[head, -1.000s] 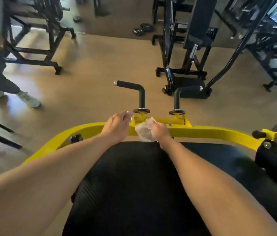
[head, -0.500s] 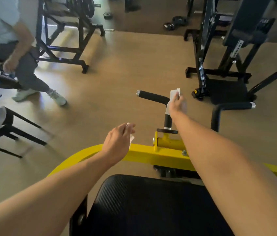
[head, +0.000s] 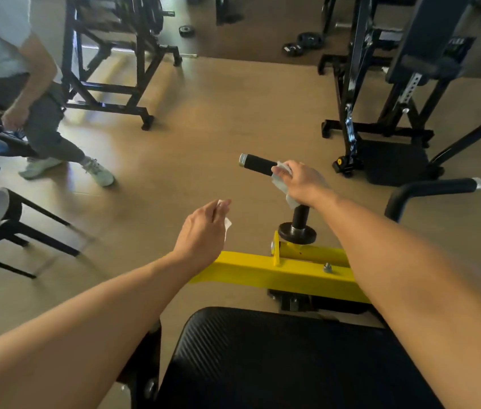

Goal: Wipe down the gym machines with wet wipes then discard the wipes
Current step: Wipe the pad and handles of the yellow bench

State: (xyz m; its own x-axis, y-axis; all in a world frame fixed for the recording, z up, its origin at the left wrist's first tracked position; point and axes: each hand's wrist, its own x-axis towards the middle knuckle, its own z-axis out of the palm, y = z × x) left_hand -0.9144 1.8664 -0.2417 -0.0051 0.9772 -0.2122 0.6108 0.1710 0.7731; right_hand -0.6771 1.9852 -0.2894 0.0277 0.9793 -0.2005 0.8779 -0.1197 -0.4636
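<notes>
Wipe now wrapped around the left handle

The right hand [head: 302,184] has slid its wipe [head: 282,180] from the bend onto the handle [head: 258,164], clenched round both; wiping continues. The left hand [head: 203,231] pinches a second wipe [head: 226,221] above the yellow bar [head: 277,274].

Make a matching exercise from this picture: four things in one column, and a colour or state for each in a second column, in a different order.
Things:
1. right hand
2. left hand
3. machine bar
4. seat pad

States:
A. yellow
B. black, ribbed
C. holds a small wipe in the air
D. grips a wipe on the black handle

Pairs: 1-D, 2-C, 3-A, 4-B
</notes>
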